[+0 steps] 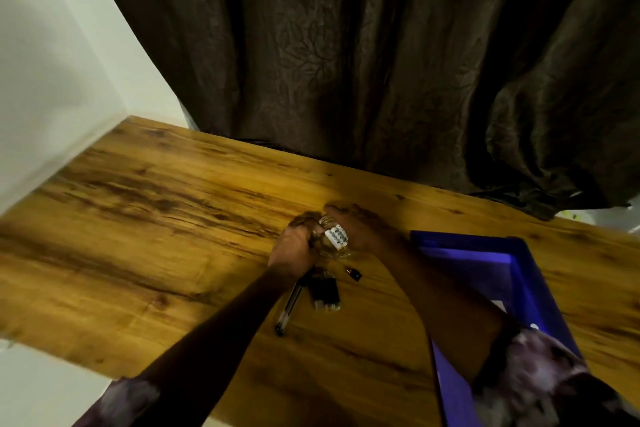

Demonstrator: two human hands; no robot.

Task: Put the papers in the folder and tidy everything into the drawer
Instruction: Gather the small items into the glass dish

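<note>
Both my hands meet near the middle of the wooden desk (156, 218). My left hand (292, 246) and my right hand (356, 227) are closed around a small clear packet with a white printed label (335, 236). Below my left hand lie a pen (287, 307) and dark marker-like items (325, 293). A small dark cap-like piece (353, 273) lies beside them. A blue folder (512, 274) lies on the desk under my right forearm. No drawer or loose papers are in sight.
A dark brown curtain (346, 62) hangs behind the desk's far edge. A white wall (52, 80) borders the desk on the left. The desk's near edge runs diagonally at the lower left.
</note>
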